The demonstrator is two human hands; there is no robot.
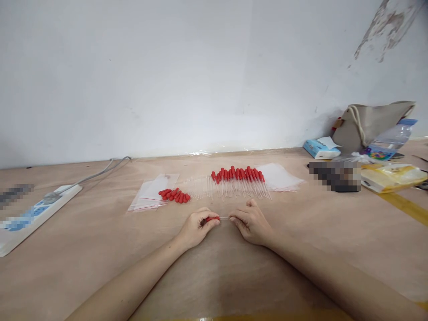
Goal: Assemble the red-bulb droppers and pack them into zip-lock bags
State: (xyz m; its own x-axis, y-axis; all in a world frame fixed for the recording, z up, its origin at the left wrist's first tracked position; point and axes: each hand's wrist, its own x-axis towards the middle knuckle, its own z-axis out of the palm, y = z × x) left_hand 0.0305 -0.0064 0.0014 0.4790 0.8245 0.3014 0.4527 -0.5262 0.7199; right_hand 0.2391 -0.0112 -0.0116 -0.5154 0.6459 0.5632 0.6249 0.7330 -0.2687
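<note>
Between the fingers of my left hand [197, 226] is a red rubber bulb [213, 218], lying sideways. A thin clear dropper tube [224, 218] runs from the bulb's mouth to my right hand [249, 222], whose thumb and fingertips pinch its other end. How deep the tube sits in the bulb I cannot tell. Beyond my left hand lies a small heap of loose red bulbs [174, 195]. Several bare clear tubes [199, 188] lie beside them. Farther right is a row of droppers [239, 176], red bulbs at the far end and clear tubes pointing toward me.
Clear zip bags [150, 196] lie at the left, and more bags [281, 177] at the right. A white power strip [63, 196] with a grey cord is far left. At the right are a tissue pack [321, 149], a beige bag [377, 122] and a yellow-white packet [391, 176].
</note>
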